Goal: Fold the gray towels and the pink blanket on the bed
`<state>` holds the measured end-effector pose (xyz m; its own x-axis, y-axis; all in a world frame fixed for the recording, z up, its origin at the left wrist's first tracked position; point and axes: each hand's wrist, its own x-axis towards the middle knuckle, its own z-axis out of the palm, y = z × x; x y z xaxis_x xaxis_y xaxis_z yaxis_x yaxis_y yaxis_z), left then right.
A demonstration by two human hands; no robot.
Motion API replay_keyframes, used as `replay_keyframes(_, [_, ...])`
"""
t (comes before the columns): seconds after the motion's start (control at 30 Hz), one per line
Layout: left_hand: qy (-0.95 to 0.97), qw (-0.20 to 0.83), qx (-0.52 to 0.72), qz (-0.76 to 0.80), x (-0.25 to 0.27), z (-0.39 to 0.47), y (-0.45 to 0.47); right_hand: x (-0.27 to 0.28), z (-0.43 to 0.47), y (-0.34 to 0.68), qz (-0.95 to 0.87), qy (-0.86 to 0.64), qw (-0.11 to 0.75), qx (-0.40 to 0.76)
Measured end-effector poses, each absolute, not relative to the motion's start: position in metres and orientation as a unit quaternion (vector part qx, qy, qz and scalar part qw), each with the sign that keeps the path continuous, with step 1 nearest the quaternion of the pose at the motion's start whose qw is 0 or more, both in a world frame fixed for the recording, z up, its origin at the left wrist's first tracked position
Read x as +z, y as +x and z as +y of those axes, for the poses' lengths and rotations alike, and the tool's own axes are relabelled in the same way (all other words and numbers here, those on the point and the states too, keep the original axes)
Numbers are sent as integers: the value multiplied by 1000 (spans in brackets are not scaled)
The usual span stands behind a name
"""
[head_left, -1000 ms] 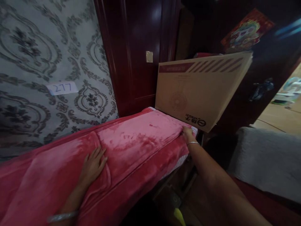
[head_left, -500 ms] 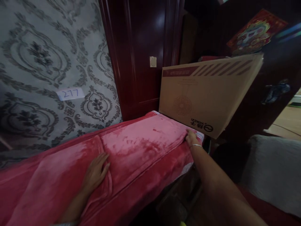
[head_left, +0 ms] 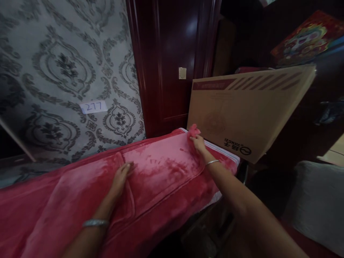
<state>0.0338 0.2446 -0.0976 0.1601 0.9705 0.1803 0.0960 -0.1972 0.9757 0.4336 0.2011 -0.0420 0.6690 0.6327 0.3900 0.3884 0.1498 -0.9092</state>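
A pink-red plush blanket (head_left: 158, 179) lies folded in layers along a long narrow surface against the wall. My right hand (head_left: 199, 143), with a thin bracelet at the wrist, grips its far end, and a bunched corner rises above the fingers. My left hand (head_left: 122, 177), wearing a wider silver bangle, rests at the raised fold on the nearer part of the blanket. Its fingers point forward to the right and look stretched out, with no cloth visibly gripped. White-striped edging (head_left: 221, 148) shows past the lifted end.
A large cardboard box (head_left: 228, 114) leans upside down beyond the blanket's far end. Behind stands a dark red wooden door panel (head_left: 172, 46). Patterned wallpaper (head_left: 67, 68) bears a paper label (head_left: 94, 106) reading 277. A grey plush cushion-like thing (head_left: 314, 200) sits at the right.
My right hand has moved left and lifted the blanket's end, baring more striped edging. My left hand has shifted slightly forward along the fold. The view has turned a little left.
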Motion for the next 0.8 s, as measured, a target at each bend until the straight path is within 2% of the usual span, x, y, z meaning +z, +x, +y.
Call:
replay_keyframes(0.1, [477,607,470,427,-84,251,54,-49,204,388,-488,-611,609,133])
replay_keyframes(0.27, [321,710,451,435,-84,262,72,-100,161,336,-648,-520,525,183])
replay_keyframes(0.43, [277,730,448,436,-93,275,82,-134,126,330,-688,-487,485,234])
replay_keyframes(0.67, [304,730,441,424,-91,293,111,-111,127,344,-619,-467,582,244])
replay_keyframes(0.8, [333,713,466,404,-91,304,137,-126,118,342,-635,-484,552,241])
